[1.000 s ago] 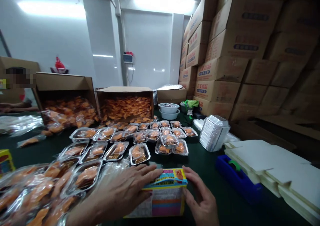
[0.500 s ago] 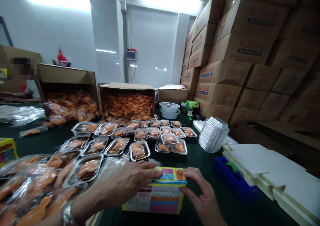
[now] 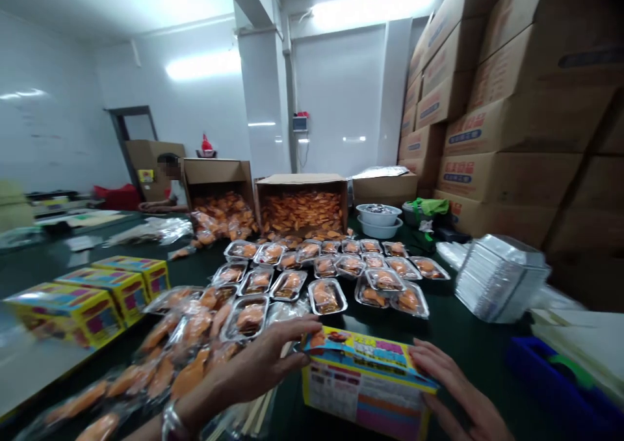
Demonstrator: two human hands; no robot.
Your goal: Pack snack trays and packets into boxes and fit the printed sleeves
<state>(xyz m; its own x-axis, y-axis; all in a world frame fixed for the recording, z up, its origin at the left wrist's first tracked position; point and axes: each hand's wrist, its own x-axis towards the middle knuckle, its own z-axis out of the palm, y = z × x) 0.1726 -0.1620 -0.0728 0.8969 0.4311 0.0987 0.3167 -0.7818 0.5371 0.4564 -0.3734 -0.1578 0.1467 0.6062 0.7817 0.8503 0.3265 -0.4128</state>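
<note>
A yellow printed cardboard box (image 3: 363, 399) stands on the dark green table close in front of me, its coloured top panel closed. My left hand (image 3: 280, 353), with a metal band at the wrist, holds the box's left end between thumb and fingers. At the opposite end my right hand (image 3: 455, 389) grips the upper right corner, fingers on top and thumb on the near side. Just beyond the box lies a foil tray (image 3: 327, 296) with an orange wrapped piece in it. Wrapped orange pieces (image 3: 192, 373) are heaped to the left, beside thin wooden sticks (image 3: 263, 412).
Several printed boxes (image 3: 92, 311) stand at the left. Behind the foil trays is an open carton (image 3: 302, 181) of orange pieces. A foil tray stack (image 3: 502, 278) and a blue tape dispenser (image 3: 550, 379) are on the right. A person (image 3: 168, 187) sits at the far left.
My view has turned left, bringing more printed boxes into sight. My left hand has shifted from the box's top to its left end; my right hand stays at the right end.
</note>
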